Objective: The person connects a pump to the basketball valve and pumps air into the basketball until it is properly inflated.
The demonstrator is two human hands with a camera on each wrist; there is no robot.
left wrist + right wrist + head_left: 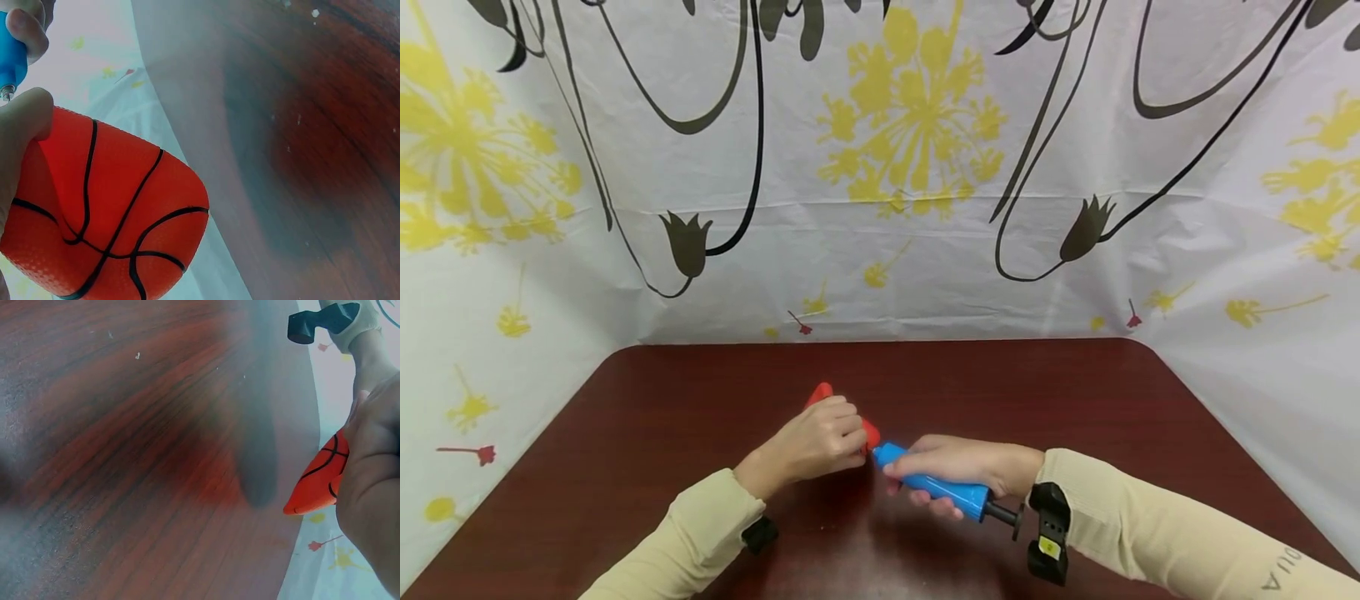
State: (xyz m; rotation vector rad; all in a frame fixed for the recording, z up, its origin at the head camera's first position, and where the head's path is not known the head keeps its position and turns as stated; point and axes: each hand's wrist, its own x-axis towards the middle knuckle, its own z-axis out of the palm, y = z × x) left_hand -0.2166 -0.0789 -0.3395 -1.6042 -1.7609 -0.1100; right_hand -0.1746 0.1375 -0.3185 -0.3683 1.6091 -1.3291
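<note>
My left hand [823,439] grips a small, partly deflated orange-red toy basketball [131,206] with black lines; one side of it is caved in. Much of the ball is hidden behind the fingers in the head view. Just to the right, my right hand [958,460] is wrapped around the barrel of a blue hand pump [972,498]. The pump's front end points left at the ball, and its black plunger handle [1003,515] sticks out behind the palm. In the left wrist view a metal needle fitting [7,93] at the pump's tip meets the ball beside my left thumb.
Both hands are above a dark reddish-brown table [715,392] with rounded far corners. A white sheet [820,275] with yellow flowers and dark stems hangs behind it and along the sides. Black wrist cameras [1049,533] sit on the cuffs.
</note>
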